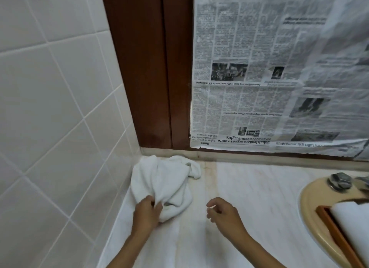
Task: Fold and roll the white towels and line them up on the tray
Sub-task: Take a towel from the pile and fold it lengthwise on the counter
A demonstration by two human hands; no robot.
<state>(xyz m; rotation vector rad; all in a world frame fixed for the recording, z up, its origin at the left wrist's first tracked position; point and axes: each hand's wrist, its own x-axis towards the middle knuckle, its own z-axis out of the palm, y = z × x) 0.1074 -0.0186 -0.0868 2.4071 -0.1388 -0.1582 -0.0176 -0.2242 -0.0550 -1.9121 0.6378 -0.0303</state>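
Note:
A crumpled white towel (165, 180) lies in the back left corner of the pale marble counter (249, 198), against the tiled wall. My left hand (146, 212) grips the towel's near edge, with cloth bunched between thumb and fingers. My right hand (223, 211) hovers over the bare counter to the right of the towel, fingers loosely curled and holding nothing. At the far right an orange-brown tray (337, 237) rests across the sink, with a white towel (353, 219) lying on it, partly cut off by the frame.
A beige sink (311, 213) with a metal tap (339, 182) sits at the right. White wall tiles (50, 108) close the left side. Behind the counter stand a brown wooden frame (151, 68) and a pane covered with newspaper (269, 68).

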